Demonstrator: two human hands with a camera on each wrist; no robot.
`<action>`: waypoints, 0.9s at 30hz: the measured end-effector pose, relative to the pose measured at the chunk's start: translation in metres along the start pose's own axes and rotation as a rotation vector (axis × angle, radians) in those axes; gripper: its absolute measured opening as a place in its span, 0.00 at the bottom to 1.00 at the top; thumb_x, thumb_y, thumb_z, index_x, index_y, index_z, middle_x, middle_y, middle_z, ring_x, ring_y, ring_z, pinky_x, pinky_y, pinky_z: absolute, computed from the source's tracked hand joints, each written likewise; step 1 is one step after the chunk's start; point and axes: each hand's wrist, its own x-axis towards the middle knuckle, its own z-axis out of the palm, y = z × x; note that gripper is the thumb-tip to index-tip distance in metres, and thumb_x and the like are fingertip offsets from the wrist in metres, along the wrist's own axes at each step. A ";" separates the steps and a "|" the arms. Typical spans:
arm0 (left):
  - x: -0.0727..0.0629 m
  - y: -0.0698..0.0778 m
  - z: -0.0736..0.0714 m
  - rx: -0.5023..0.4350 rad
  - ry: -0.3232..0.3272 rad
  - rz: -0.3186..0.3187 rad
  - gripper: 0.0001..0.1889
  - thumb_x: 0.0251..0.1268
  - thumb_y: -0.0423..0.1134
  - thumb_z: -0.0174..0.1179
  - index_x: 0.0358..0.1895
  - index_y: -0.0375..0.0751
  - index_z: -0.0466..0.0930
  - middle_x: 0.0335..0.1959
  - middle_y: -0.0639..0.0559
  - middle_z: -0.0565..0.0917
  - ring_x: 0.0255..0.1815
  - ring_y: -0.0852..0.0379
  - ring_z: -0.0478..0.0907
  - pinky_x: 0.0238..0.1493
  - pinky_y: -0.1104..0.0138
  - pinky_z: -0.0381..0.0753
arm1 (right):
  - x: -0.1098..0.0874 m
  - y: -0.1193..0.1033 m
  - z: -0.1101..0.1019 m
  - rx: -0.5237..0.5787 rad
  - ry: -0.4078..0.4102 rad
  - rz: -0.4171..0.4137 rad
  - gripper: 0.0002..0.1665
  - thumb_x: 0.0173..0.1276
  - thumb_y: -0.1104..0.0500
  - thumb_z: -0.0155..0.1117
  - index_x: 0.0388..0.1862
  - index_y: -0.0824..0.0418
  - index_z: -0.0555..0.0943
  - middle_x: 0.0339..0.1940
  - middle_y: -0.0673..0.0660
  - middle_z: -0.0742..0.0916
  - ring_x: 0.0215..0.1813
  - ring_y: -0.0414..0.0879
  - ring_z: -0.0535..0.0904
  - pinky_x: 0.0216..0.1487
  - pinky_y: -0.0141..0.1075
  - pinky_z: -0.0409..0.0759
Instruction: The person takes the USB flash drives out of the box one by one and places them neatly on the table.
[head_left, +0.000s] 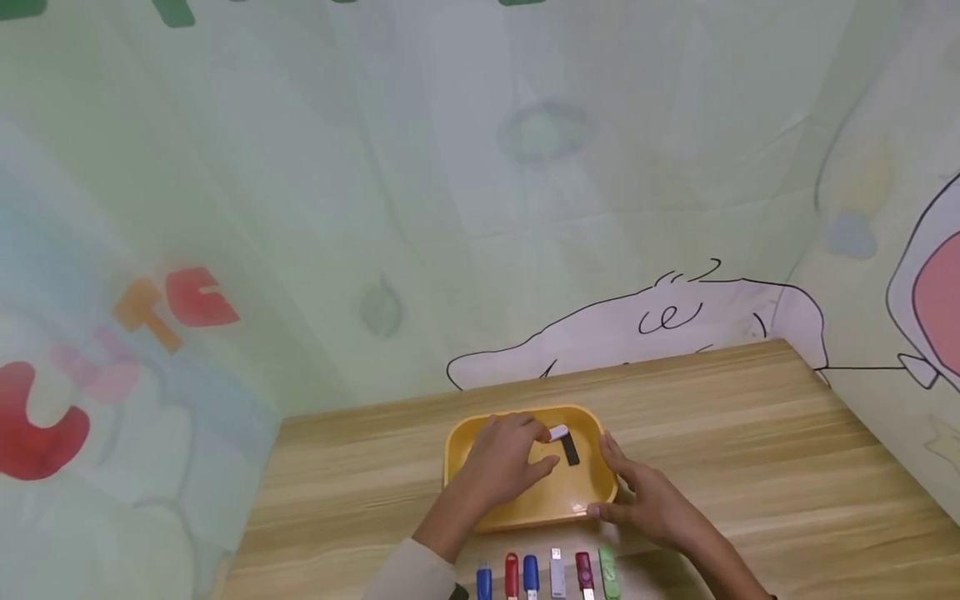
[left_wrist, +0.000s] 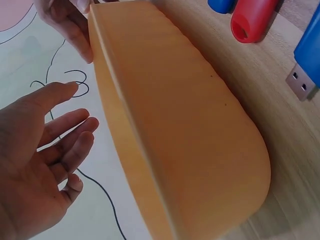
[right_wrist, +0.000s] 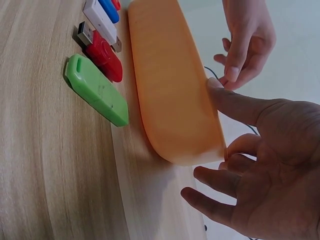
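My left hand [head_left: 506,462] hangs over the yellow tray [head_left: 534,510], fingers loosely bent with nothing between them. Its fingertips overlap the white end of a black-and-white USB stick [head_left: 571,448] lying in the tray. In the left wrist view the left hand [left_wrist: 45,155] shows a gap between thumb and fingers, above the tray's rim. My right hand [head_left: 652,500] holds the tray's near right corner. In the right wrist view the thumb of the right hand [right_wrist: 280,165] lies on the rim of the orange-looking tray [right_wrist: 172,85], with fingers around its end wall.
A row of USB sticks lies in front of the tray: blue [head_left: 484,581], red [head_left: 512,575], another blue [head_left: 531,573], white [head_left: 557,575], dark red [head_left: 584,572] and green [head_left: 609,573]. The wooden table [head_left: 720,417] meets a printed curtain [head_left: 450,208] behind.
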 end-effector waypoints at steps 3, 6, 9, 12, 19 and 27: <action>0.004 0.000 0.003 0.009 -0.015 -0.010 0.16 0.70 0.53 0.71 0.50 0.47 0.89 0.50 0.55 0.90 0.57 0.52 0.86 0.73 0.41 0.73 | 0.000 0.001 0.001 -0.005 0.000 -0.004 0.60 0.64 0.52 0.81 0.86 0.58 0.55 0.88 0.59 0.56 0.85 0.66 0.55 0.80 0.64 0.57; 0.008 0.000 0.007 0.015 -0.037 -0.027 0.17 0.70 0.54 0.71 0.51 0.47 0.89 0.50 0.55 0.90 0.57 0.53 0.85 0.74 0.43 0.73 | 0.000 0.001 0.001 -0.006 0.003 -0.002 0.60 0.63 0.51 0.81 0.86 0.58 0.56 0.88 0.59 0.56 0.85 0.66 0.55 0.79 0.64 0.58; 0.014 0.002 0.010 0.019 -0.064 -0.031 0.17 0.70 0.53 0.71 0.52 0.47 0.89 0.50 0.56 0.89 0.57 0.55 0.85 0.74 0.45 0.73 | 0.000 0.001 0.001 -0.005 0.004 -0.004 0.60 0.63 0.52 0.81 0.86 0.58 0.56 0.88 0.59 0.56 0.85 0.66 0.54 0.80 0.64 0.57; 0.020 0.005 0.013 0.017 -0.089 -0.028 0.17 0.69 0.52 0.72 0.53 0.47 0.89 0.50 0.56 0.89 0.56 0.55 0.84 0.74 0.44 0.72 | 0.001 0.001 0.000 -0.005 0.002 -0.009 0.61 0.63 0.52 0.81 0.86 0.59 0.56 0.88 0.59 0.56 0.85 0.65 0.54 0.80 0.63 0.58; 0.032 0.010 0.020 0.049 -0.137 -0.024 0.18 0.66 0.52 0.74 0.53 0.47 0.90 0.49 0.56 0.89 0.56 0.54 0.84 0.76 0.44 0.71 | 0.002 0.003 -0.001 -0.017 -0.001 -0.034 0.61 0.63 0.50 0.81 0.86 0.61 0.56 0.87 0.60 0.57 0.84 0.68 0.56 0.79 0.64 0.59; 0.040 0.012 0.033 0.095 -0.188 -0.018 0.18 0.64 0.52 0.76 0.51 0.48 0.91 0.48 0.56 0.88 0.51 0.57 0.82 0.69 0.53 0.76 | 0.001 0.003 -0.001 -0.006 -0.003 -0.028 0.62 0.62 0.49 0.82 0.86 0.59 0.56 0.87 0.59 0.56 0.84 0.67 0.55 0.80 0.63 0.56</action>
